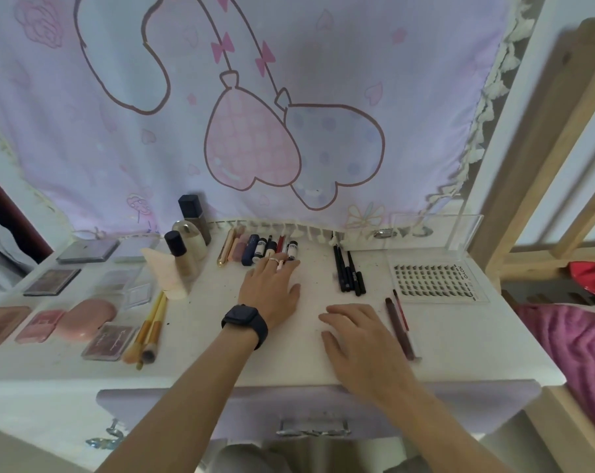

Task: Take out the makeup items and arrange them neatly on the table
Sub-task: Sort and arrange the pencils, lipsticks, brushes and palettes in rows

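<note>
Makeup lies spread over the white table (306,353). My left hand (270,288), with a black watch on the wrist, reaches to a row of lipsticks and small tubes (258,249) at the back; its fingertips touch the near ends of the tubes, fingers straight. My right hand (360,339) rests flat on the table near the front, holding nothing. Black pencils (349,271) lie right of the row. Two dark red pencils (400,322) lie beside my right hand. A lash tray (436,279) sits at the right.
Bottles (186,247) stand at the back left. Palettes and compacts (67,302) and yellow-handled brushes (149,332) fill the left side. A clear acrylic box (436,230) is at the back right. A drawer front (313,411) is below the table edge. A curtain (255,114) hangs behind.
</note>
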The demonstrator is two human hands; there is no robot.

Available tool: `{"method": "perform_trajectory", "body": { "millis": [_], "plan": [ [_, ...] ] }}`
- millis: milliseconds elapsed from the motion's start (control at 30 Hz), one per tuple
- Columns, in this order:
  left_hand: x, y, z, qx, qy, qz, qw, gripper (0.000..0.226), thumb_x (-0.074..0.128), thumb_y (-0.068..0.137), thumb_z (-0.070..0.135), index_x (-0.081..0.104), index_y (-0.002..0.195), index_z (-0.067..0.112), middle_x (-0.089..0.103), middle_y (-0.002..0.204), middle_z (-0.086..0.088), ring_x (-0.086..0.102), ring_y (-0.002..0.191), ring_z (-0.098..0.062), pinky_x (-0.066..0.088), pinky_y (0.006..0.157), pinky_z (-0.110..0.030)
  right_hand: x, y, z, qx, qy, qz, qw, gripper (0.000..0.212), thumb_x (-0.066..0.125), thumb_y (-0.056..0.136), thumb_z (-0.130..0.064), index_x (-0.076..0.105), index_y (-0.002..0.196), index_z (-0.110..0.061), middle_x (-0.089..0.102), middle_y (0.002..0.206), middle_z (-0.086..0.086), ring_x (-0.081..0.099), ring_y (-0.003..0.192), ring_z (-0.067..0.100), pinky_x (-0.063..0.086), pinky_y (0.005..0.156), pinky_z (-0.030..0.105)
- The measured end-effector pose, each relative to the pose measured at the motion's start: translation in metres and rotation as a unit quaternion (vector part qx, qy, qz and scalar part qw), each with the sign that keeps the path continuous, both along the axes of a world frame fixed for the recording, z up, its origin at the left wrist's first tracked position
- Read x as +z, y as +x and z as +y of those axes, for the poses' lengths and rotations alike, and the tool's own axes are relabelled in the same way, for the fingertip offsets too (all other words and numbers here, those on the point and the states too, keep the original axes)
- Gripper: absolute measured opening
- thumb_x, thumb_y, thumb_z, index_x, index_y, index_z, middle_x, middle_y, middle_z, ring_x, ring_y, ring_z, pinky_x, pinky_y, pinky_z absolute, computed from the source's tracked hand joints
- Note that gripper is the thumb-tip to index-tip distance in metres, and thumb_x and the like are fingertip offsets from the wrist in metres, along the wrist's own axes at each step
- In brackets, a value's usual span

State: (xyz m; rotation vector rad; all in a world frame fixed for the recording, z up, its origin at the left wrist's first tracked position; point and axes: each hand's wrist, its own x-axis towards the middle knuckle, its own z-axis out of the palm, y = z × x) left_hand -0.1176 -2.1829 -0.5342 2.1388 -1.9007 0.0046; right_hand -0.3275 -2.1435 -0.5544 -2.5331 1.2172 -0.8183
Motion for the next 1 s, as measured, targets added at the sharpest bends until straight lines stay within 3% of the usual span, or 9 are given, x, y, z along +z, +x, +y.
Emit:
{"method": "perform_trajectory", "body": {
  "millis": [100,167,233,333,500,667,767,867,1000],
  "plan": [
    [-0.002,0.004,-0.007,-0.007,0.045,-0.045,0.998,0.056,0.038,0.102,0.043,0.026,0.155,0.028,0.022,0.164,0.004,0.015,0.151,-0.021,0.018,0.12,-0.042,-0.018,0.005,0.016,0.002,-0.044,-0.016,0.999,0.033,0.053,0.097,-0.034,0.072,0.119,-0.018,0.068,0.125,-0.004,0.057,0.121,0.015,0.054,0.096,0.028],
    [-0.003,0.004,-0.009,-0.018,0.042,-0.068,0.997,0.054,0.035,0.103,0.041,0.03,0.154,0.023,0.028,0.162,0.003,0.018,0.15,-0.021,0.017,0.12,-0.043,-0.025,0.005,0.019,-0.011,-0.063,-0.032,0.997,0.033,0.052,0.098,-0.037,0.074,0.115,-0.019,0.07,0.12,-0.006,0.06,0.115,0.015,0.056,0.093,0.03],
    [-0.002,0.001,-0.007,-0.024,0.019,-0.078,0.996,0.048,0.037,0.103,0.039,0.04,0.147,0.02,0.042,0.153,0.001,0.031,0.143,-0.022,0.025,0.116,-0.042,-0.029,0.006,0.019,-0.021,-0.072,-0.039,0.996,0.032,0.054,0.097,-0.037,0.075,0.113,-0.02,0.072,0.116,-0.007,0.061,0.112,0.013,0.057,0.09,0.03],
    [0.0,-0.005,0.002,0.006,-0.024,-0.037,0.999,0.036,0.045,0.1,0.043,0.056,0.124,0.018,0.062,0.127,-0.005,0.049,0.12,-0.027,0.041,0.098,-0.039,-0.03,0.007,0.019,-0.033,-0.082,-0.044,0.995,0.03,0.056,0.096,-0.037,0.076,0.111,-0.021,0.073,0.113,-0.009,0.063,0.109,0.012,0.058,0.088,0.028],
    [0.004,-0.015,0.021,0.069,-0.024,0.004,0.997,0.036,0.052,0.096,0.051,0.055,0.11,0.017,0.065,0.112,-0.004,0.052,0.11,-0.028,0.049,0.087,-0.041,-0.032,0.008,0.02,-0.041,-0.099,-0.055,0.993,0.029,0.057,0.094,-0.036,0.078,0.108,-0.021,0.075,0.111,-0.009,0.064,0.107,0.012,0.058,0.086,0.026],
    [0.002,-0.015,0.036,0.104,0.013,0.038,0.994,0.029,0.045,0.101,0.032,0.064,0.117,0.017,0.064,0.113,-0.006,0.05,0.106,-0.026,0.04,0.073,-0.032,-0.034,0.008,0.018,-0.05,-0.095,-0.061,0.992,0.023,0.065,0.091,-0.032,0.078,0.107,-0.021,0.074,0.111,-0.01,0.063,0.108,0.012,0.058,0.085,0.026],
    [-0.001,-0.015,0.052,0.127,0.009,0.067,0.99,0.033,0.045,0.097,0.024,0.06,0.127,0.022,0.062,0.12,-0.003,0.051,0.112,-0.026,0.041,0.076,-0.032,-0.034,0.008,0.019,-0.05,-0.09,-0.064,0.993,0.023,0.066,0.091,-0.032,0.078,0.107,-0.021,0.074,0.111,-0.011,0.062,0.108,0.011,0.058,0.083,0.026],
    [0.001,-0.02,0.058,0.135,0.006,0.092,0.986,0.046,0.046,0.094,0.031,0.047,0.139,0.025,0.059,0.128,-0.003,0.049,0.119,-0.026,0.046,0.085,-0.037,-0.033,0.008,0.019,-0.054,-0.085,-0.062,0.993,0.022,0.069,0.091,-0.031,0.078,0.108,-0.022,0.074,0.112,-0.012,0.062,0.109,0.01,0.058,0.082,0.026],
    [0.006,-0.031,0.052,0.071,-0.017,0.026,0.997,0.05,0.042,0.097,0.047,0.038,0.146,0.04,0.054,0.132,-0.006,0.048,0.119,-0.027,0.046,0.085,-0.04,-0.032,0.008,0.019,-0.052,-0.079,-0.071,0.993,0.02,0.072,0.09,-0.029,0.079,0.108,-0.022,0.074,0.113,-0.012,0.062,0.11,0.011,0.058,0.08,0.026]
  ]
}}
